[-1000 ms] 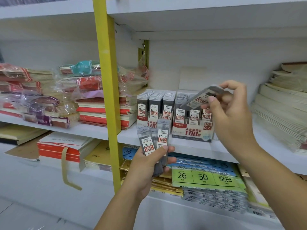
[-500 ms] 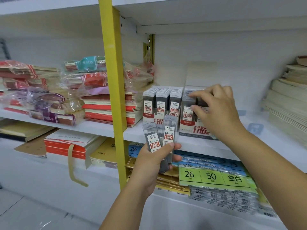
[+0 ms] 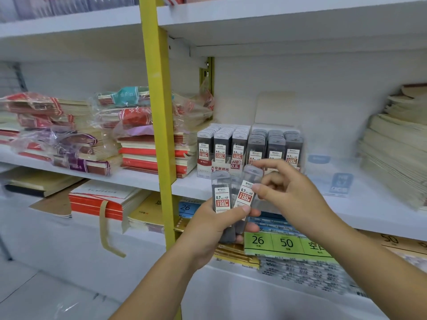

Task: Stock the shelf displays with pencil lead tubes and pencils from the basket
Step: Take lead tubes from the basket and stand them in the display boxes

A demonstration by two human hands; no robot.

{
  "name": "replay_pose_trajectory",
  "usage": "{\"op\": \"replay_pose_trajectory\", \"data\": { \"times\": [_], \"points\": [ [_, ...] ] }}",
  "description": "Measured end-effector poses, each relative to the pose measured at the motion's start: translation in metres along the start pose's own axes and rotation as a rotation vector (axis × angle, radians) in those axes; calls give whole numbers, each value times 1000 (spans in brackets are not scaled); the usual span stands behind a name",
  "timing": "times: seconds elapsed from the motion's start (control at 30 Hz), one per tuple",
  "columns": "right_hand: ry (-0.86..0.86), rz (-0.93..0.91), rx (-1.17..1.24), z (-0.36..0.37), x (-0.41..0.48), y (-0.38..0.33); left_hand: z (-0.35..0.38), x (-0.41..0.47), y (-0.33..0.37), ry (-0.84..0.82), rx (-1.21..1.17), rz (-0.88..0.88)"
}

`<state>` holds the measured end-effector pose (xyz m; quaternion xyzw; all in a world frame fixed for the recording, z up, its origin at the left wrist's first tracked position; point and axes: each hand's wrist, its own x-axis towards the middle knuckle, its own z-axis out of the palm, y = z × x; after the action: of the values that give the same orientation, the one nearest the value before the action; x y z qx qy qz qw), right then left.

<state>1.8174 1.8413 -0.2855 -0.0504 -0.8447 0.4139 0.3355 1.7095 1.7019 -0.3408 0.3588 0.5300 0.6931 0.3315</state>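
My left hand [image 3: 215, 229] grips a small fan of grey 0.7 HB pencil lead tubes [image 3: 221, 195] in front of the middle shelf. My right hand [image 3: 291, 190] pinches the rightmost of these tubes [image 3: 246, 190] near its label, between thumb and fingers. Just behind the hands, two display boxes stand side by side on the shelf: the 0.5 box [image 3: 221, 146] on the left and the 0.7 box [image 3: 277, 144] on the right, both packed with upright tubes. The basket is not in view.
A yellow shelf upright [image 3: 159, 125] rises just left of the hands. Stacks of wrapped notebooks [image 3: 138, 135] fill the shelf to the left, and paper stacks [image 3: 392, 146] lie at the right. Blue labels [image 3: 339, 183] lie on the white shelf [image 3: 360, 209]. Paper packs [image 3: 286, 244] fill the lower shelf.
My right hand put its tube into the 0.7 display box, then came back down to the tubes in my left hand and now pinches one. The left hand stayed put.
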Motion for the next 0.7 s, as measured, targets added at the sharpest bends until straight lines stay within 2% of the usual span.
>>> {"op": "replay_pose_trajectory", "data": {
  "times": [0.1,0.2,0.3,0.4,0.53,0.7],
  "points": [
    [42,24,69,-9,2,-1,1,7,9,-61,16,-34],
    [221,-33,112,-24,12,-6,-1,14,13,-52,-17,-2],
    [412,-169,106,-41,23,-11,-8,19,10,37,20,38],
    [497,-322,-48,-47,31,-11,-11,26,7,105,18,51],
    [458,-360,-329,-45,38,-5,-4,33,8,94,-15,26],
    [318,-261,-456,-44,43,8,0,33,7,34,-32,4]
  ]
}}
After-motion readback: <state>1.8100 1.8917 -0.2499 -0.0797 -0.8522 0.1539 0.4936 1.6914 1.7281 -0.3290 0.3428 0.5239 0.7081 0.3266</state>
